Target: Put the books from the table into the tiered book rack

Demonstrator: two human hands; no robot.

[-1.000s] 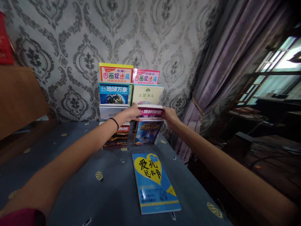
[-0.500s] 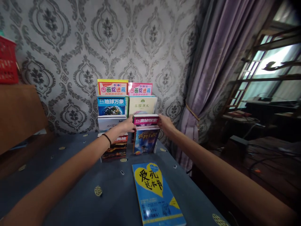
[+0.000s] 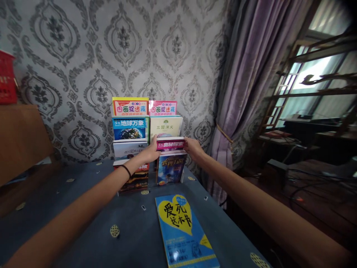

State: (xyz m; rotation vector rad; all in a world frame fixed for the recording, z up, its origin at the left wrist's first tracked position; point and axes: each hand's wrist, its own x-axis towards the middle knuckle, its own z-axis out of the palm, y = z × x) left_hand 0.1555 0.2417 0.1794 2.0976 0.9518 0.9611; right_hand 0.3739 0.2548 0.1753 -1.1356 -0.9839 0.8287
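Observation:
My left hand (image 3: 153, 149) and my right hand (image 3: 193, 148) grip a magenta-topped book (image 3: 170, 145) by its two side edges. It stands upright in the right-hand row, behind a dark blue book (image 3: 170, 169) and in front of a cream book (image 3: 166, 126). At the back of that row is a pink book (image 3: 163, 107). The left-hand row has a yellow-edged book (image 3: 130, 108), a blue book with a globe (image 3: 128, 129), a pale book (image 3: 126, 150) and a red-and-dark book (image 3: 138, 179), partly hidden by my left forearm. My fingertips are partly hidden.
A blue book with a yellow heart (image 3: 178, 227) lies flat near me on the dark blue tablecloth (image 3: 131, 230). Patterned wallpaper rises behind the rows. At left is a brown box (image 3: 23, 141) under a red basket (image 3: 7, 80); a purple curtain (image 3: 240, 85) hangs at right.
The view has shifted slightly, so the books appear a little further left and lower. Both hands stay on the magenta-topped book. More of the pale book shows above my left forearm.

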